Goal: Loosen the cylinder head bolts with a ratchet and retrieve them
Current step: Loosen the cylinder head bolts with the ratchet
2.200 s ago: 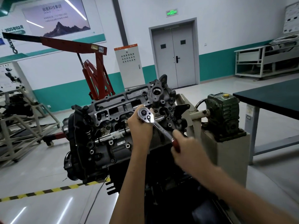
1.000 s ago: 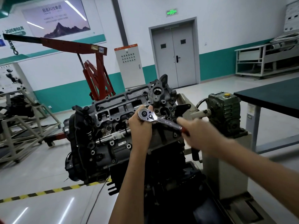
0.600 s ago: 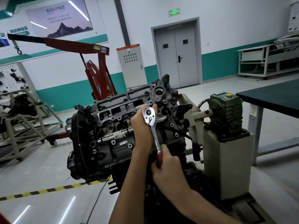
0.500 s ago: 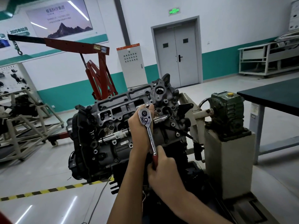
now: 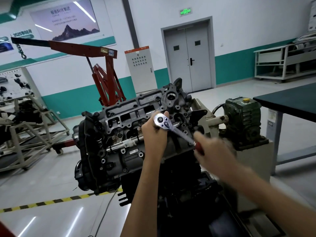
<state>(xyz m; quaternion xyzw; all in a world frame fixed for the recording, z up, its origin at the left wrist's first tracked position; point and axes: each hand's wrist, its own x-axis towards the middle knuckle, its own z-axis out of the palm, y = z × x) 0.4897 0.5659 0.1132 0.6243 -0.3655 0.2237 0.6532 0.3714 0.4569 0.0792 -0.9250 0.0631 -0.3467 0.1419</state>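
Ratchet (image 5: pixel 177 132): round chrome head with a small lever, slim bright shaft, red handle end. Its head sits against the cylinder head (image 5: pixel 133 115), a dark grey casting, towards that casting's right end. The bolt under it is hidden.

Against 0.5 s ago: the handle pointed almost straight down and now slants down to the right. The right grip (image 5: pixel 213 149) has swung right and up with it and is motion-blurred. The left grip (image 5: pixel 153 135) is unchanged at the chrome head.

Left grip: fingers curled in under the chrome head, one fingertip over its top edge. Right grip: closed round the red handle, a little red showing. The tool spans the two grips.
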